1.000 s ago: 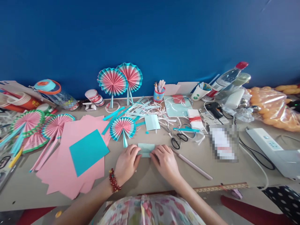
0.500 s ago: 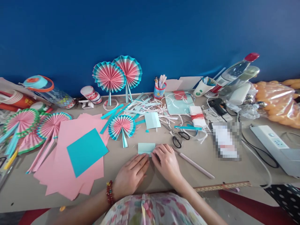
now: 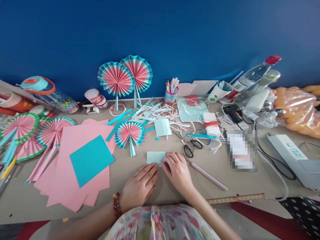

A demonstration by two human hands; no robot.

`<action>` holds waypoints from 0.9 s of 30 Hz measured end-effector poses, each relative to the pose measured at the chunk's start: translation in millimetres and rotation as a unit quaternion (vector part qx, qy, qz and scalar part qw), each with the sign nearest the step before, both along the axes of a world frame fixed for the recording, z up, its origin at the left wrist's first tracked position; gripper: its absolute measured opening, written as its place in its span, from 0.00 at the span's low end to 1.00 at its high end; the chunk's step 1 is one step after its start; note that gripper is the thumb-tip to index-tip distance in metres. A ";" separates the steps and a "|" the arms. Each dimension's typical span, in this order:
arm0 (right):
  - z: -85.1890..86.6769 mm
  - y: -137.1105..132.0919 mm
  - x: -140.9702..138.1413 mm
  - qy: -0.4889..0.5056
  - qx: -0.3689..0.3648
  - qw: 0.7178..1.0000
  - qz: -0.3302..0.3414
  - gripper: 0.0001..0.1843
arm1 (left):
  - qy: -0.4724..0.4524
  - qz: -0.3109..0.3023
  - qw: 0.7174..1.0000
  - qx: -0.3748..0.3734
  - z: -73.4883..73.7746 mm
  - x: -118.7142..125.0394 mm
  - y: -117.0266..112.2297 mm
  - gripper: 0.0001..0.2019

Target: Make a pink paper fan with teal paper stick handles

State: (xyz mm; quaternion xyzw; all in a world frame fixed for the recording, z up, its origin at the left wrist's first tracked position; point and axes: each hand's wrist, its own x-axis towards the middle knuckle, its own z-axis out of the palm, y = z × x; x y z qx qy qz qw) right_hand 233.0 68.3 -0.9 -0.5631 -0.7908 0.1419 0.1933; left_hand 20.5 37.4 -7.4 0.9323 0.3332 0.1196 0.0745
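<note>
"Where is the paper (image 3: pixel 156 156) put?"

"It is laid on the desk (image 3: pixel 207 160), on the near side of the small fan (image 3: pixel 130 131)."

"How is it touched?"

"Its near edge is covered by the left hand (image 3: pixel 140 185), which is laid flat. Its right side is touched by the right hand (image 3: pixel 178 170), with bent fingers. Whether it is pinched there cannot be told."

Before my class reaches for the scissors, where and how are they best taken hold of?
The scissors are probably best gripped by the black handle loops, with the right hand coming from the near side: the loops lie spread and closer to the person, while the blades point away, toward the paper strips.
</note>
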 end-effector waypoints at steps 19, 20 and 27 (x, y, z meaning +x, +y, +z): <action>-2.0 0.9 -0.5 -0.011 -0.003 1.000 0.001 0.05 | 0.018 -0.002 1.000 0.018 -0.9 0.2 -0.5 0.20; -1.8 0.8 -0.6 -0.011 -0.003 1.000 0.000 0.05 | 0.019 -0.003 1.000 0.018 -0.8 0.2 -0.5 0.20; -0.5 0.3 -0.7 -0.018 -0.002 1.000 -0.001 0.05 | 0.024 0.002 0.999 0.026 -3.1 1.0 -1.0 0.21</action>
